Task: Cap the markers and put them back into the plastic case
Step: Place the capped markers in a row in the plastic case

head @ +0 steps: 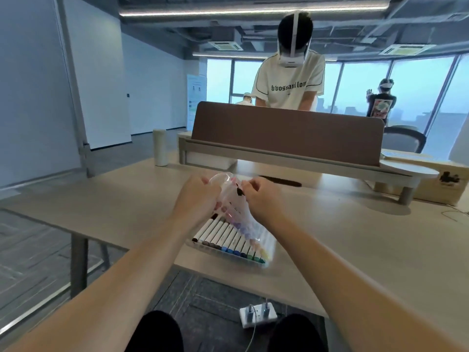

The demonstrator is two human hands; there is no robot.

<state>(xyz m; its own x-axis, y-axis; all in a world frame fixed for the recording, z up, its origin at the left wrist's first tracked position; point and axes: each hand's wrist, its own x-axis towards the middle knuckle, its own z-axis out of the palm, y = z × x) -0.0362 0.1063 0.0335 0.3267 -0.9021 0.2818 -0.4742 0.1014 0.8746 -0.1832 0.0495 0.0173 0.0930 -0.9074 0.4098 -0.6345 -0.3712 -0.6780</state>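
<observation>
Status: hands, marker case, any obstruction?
Left hand and right hand both grip the raised case lid. Markers lie in a row in the case. Nothing blocking seen.

A left hand (pixel 196 196) and a right hand (pixel 261 196) meet above a table (pixel 355 237), both gripping the raised clear lid (pixel 228 199) of a plastic case (pixel 270 246) between them. A small dark piece (pixel 239 191) shows by the right hand; what it is cannot be told. Below the hands, markers (pixel 223 236) lie side by side in the case.
</observation>
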